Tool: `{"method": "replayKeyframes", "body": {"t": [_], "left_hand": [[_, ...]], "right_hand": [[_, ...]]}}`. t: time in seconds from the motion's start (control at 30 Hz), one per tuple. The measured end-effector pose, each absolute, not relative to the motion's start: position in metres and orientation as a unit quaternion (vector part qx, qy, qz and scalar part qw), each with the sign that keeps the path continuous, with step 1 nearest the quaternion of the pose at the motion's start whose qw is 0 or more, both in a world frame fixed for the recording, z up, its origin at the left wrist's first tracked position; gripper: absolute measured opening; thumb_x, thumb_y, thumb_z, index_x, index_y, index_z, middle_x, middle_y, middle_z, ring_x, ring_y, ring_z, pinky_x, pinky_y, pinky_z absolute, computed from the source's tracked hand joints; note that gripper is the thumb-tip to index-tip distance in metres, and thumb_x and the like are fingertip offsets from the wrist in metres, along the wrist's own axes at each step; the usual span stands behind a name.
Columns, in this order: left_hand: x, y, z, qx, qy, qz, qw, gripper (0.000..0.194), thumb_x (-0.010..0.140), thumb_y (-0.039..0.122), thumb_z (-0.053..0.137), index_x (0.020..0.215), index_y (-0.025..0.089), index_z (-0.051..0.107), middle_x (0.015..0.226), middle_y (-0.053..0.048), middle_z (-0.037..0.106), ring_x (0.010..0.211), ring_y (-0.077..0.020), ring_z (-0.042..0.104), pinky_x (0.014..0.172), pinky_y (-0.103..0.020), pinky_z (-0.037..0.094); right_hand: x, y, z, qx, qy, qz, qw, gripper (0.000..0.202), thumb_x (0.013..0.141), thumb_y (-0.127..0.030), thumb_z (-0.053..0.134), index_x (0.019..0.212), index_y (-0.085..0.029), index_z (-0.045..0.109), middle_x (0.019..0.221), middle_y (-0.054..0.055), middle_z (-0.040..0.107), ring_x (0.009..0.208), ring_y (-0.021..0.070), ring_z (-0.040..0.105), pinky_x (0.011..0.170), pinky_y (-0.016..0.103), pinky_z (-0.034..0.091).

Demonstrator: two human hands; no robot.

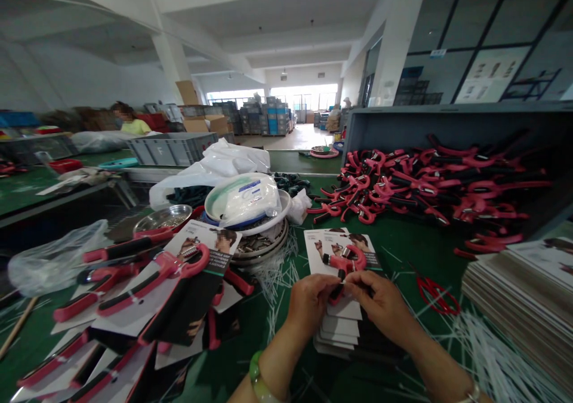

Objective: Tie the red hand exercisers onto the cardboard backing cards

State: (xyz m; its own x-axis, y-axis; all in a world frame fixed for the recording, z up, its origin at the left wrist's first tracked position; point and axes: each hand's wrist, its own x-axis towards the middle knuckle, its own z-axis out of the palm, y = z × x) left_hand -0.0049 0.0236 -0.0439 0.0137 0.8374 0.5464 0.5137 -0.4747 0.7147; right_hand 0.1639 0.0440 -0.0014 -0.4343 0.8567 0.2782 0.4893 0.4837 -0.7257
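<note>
A pink and black hand grip [355, 258] lies on a printed card [316, 254] at the top of a small stack in front of me. My left hand [311, 301] pinches at the grip's black handle from the left, a jade bangle on its wrist. My right hand [380, 301] comes in from the right, its thumb and finger closed at the same spot. The fingertips almost meet over the handle. A thin pale strip seems to be between them, but it is too small to make out surely.
Carded grips [168, 271] pile up at left. Loose pink grips [403, 182] spill from a grey crate [447, 116] at right. White ties [496, 355], red scissors [436, 295] and stacked cards [514, 307] lie at right. Bowls [215, 200] stand mid-table. Another person [132, 122] is far left.
</note>
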Motion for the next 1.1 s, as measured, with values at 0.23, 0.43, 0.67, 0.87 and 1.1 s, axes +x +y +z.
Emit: {"method": "replayKeyframes", "body": {"t": [0.23, 0.43, 0.67, 0.87, 1.1], "left_hand": [[-0.0042, 0.0237, -0.0432, 0.693, 0.495, 0.498, 0.164, 0.020, 0.086, 0.018, 0.053, 0.090, 0.021, 0.072, 0.082, -0.004, 0.074, 0.076, -0.0151, 0.068, 0.070, -0.023, 0.051], [-0.0038, 0.0229, -0.0418, 0.698, 0.484, 0.503, 0.161, 0.022, 0.085, 0.016, 0.051, 0.090, 0.020, 0.072, 0.082, -0.004, 0.074, 0.075, -0.0148, 0.068, 0.069, -0.022, 0.051], [-0.0032, 0.0227, -0.0415, 0.692, 0.496, 0.496, 0.173, 0.020, 0.086, 0.020, 0.053, 0.089, 0.021, 0.073, 0.080, -0.004, 0.074, 0.074, -0.0147, 0.068, 0.069, -0.022, 0.051], [-0.0029, 0.0236, -0.0422, 0.687, 0.501, 0.497, 0.172, 0.022, 0.087, 0.020, 0.051, 0.091, 0.021, 0.073, 0.079, -0.004, 0.074, 0.074, -0.0146, 0.067, 0.068, -0.022, 0.051], [-0.0029, 0.0229, -0.0418, 0.700, 0.492, 0.494, 0.157, 0.022, 0.087, 0.019, 0.050, 0.092, 0.022, 0.072, 0.078, -0.004, 0.074, 0.072, -0.0144, 0.067, 0.066, -0.023, 0.051]], "right_hand": [[0.1653, 0.0428, 0.0000, -0.415, -0.805, 0.271, 0.326, 0.026, 0.089, -0.037, 0.046, 0.079, -0.021, 0.064, 0.072, 0.001, 0.064, 0.069, 0.0163, 0.058, 0.065, 0.027, 0.045], [0.1655, 0.0432, -0.0003, -0.419, -0.803, 0.279, 0.320, 0.028, 0.089, -0.039, 0.044, 0.077, -0.021, 0.063, 0.070, 0.001, 0.063, 0.068, 0.0169, 0.059, 0.063, 0.027, 0.045], [0.1655, 0.0456, 0.0027, -0.416, -0.802, 0.300, 0.307, 0.026, 0.087, -0.038, 0.047, 0.079, -0.021, 0.064, 0.073, 0.001, 0.067, 0.070, 0.0178, 0.063, 0.062, 0.026, 0.047], [0.1653, 0.0450, 0.0018, -0.414, -0.799, 0.288, 0.327, 0.027, 0.088, -0.039, 0.046, 0.079, -0.021, 0.065, 0.072, 0.001, 0.066, 0.071, 0.0171, 0.062, 0.067, 0.027, 0.046], [0.1665, 0.0466, -0.0004, -0.415, -0.795, 0.304, 0.322, 0.027, 0.088, -0.039, 0.047, 0.080, -0.021, 0.064, 0.073, 0.001, 0.066, 0.071, 0.0168, 0.062, 0.066, 0.026, 0.046]]}}
